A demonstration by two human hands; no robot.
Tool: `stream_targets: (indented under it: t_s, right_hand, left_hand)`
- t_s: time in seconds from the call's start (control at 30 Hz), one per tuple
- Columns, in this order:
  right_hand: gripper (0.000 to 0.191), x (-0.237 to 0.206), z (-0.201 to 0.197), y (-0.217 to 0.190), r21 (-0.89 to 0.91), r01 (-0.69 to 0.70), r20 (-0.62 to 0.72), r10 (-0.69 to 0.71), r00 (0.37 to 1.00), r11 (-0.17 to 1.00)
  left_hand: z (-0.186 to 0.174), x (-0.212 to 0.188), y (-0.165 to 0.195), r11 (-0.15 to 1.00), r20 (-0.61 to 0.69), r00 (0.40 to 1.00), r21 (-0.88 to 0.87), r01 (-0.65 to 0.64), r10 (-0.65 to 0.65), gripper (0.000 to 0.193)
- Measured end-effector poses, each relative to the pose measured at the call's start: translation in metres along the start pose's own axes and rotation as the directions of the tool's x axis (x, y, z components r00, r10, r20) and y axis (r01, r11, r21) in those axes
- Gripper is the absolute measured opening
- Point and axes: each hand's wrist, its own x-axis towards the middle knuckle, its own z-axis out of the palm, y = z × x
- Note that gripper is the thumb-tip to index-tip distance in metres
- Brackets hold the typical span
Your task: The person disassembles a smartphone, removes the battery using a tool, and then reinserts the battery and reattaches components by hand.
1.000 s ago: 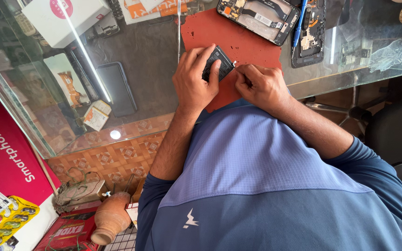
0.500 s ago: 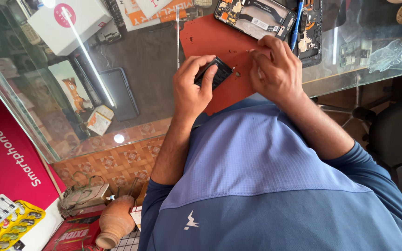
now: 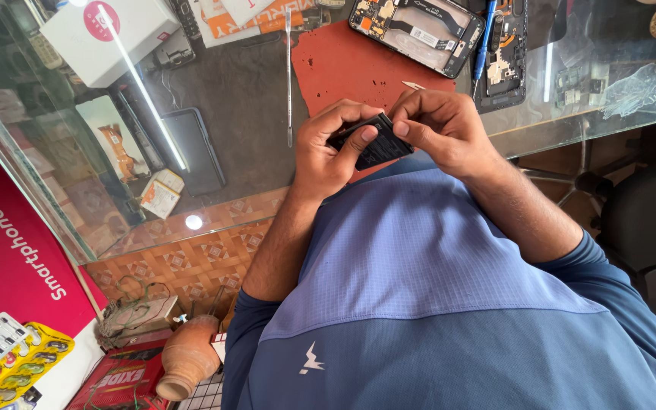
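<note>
Fingers of both hands are closed on a small flat black part (image 3: 370, 143), held clear of the red mat (image 3: 343, 64) at the near edge of the glass counter (image 3: 244, 99): left hand (image 3: 328, 148) pinches its left end, thumb on top; right hand (image 3: 438, 129) presses fingertips onto its right edge. Half a second ago the right hand was farther off, over the mat near the opened phone (image 3: 417, 25); now it is back on the part, so two-handed work on it resumes. Metal spudger (image 3: 288, 76) and blue pen (image 3: 484, 36) lie untouched.
</note>
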Motion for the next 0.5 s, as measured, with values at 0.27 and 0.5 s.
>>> stream_targets:
  t_s: [0.27, 0.5]
  right_hand:
    - [0.015, 0.005, -0.001, 0.010, 0.577, -0.177, 0.189, 0.081, 0.979, 0.797]
    - [0.015, 0.000, 0.004, -0.022, -0.397, 0.319, 0.050, -0.327, 0.944, 0.861]
  left_hand:
    - [0.003, -0.002, -0.003, 0.991, -0.011, 1.000, -0.133, -0.030, 0.029, 0.013]
    - [0.004, 0.001, 0.014, 0.994, -0.151, 0.987, 0.106, -0.041, 0.057, 0.013]
